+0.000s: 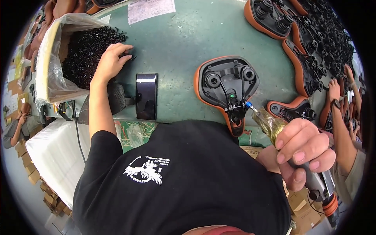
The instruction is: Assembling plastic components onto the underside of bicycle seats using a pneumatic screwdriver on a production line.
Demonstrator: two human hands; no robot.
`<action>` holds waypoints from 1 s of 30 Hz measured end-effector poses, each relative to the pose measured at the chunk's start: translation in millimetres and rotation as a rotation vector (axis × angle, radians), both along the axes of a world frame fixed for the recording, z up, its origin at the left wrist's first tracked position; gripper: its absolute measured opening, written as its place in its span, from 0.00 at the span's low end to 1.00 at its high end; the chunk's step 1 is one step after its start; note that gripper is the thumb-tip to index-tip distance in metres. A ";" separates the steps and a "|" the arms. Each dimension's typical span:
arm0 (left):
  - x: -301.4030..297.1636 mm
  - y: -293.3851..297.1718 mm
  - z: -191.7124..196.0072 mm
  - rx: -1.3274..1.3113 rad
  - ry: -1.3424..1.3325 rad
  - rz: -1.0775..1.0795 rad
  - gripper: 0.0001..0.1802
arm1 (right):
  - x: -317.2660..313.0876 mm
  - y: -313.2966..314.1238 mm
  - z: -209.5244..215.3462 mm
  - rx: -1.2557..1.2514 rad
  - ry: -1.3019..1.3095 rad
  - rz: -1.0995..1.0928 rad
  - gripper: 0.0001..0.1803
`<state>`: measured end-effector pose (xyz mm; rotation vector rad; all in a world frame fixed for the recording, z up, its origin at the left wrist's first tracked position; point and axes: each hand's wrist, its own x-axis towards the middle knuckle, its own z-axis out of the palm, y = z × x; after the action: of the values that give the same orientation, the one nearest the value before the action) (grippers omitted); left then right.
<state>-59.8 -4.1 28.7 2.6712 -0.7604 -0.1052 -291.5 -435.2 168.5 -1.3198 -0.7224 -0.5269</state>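
My right hand (303,150) is wrapped round a powered screwdriver (270,125) whose front is covered in yellowish clear wrap. Its blue-collared bit (249,105) meets the side of the metal clamp on an upturned bike saddle (227,80); whether it sits in a screw is too small to tell. The saddle has a brown rim, a black underside and two round spring mounts, and its nose points toward me. At the right edge of the screw box, my left hand (113,58) pinches what looks like a small black screw, partly hidden by the fingers.
A plastic-lined box (49,62) of loose black screws stands at the left. A black phone (146,96) lies on the green table (168,51). Several more saddles (299,66) crowd the right side, where another person's arm (340,121) reaches in. A paper sheet (150,9) lies at the back.
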 end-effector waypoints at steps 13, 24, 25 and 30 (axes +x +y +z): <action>-18.4 -33.6 -21.8 -0.108 -0.174 -0.146 0.08 | 0.5 5.1 -4.7 0.056 0.026 -0.009 0.14; -155.6 -216.2 27.1 -1.558 1.503 -0.361 0.13 | -4.3 -0.7 -2.6 0.145 -0.052 0.059 0.14; -156.4 -221.9 28.0 -1.540 1.556 -0.361 0.14 | -7.9 -3.0 -2.6 0.128 -0.046 0.063 0.14; -147.1 -233.2 22.7 -1.406 1.268 -0.490 0.15 | -27.5 -11.6 -4.3 0.095 0.089 -0.056 0.17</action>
<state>-206.9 -237.3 51.3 0.7395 -0.5840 -0.8709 -319.0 -446.8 164.2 -1.2697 -0.5820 -0.5375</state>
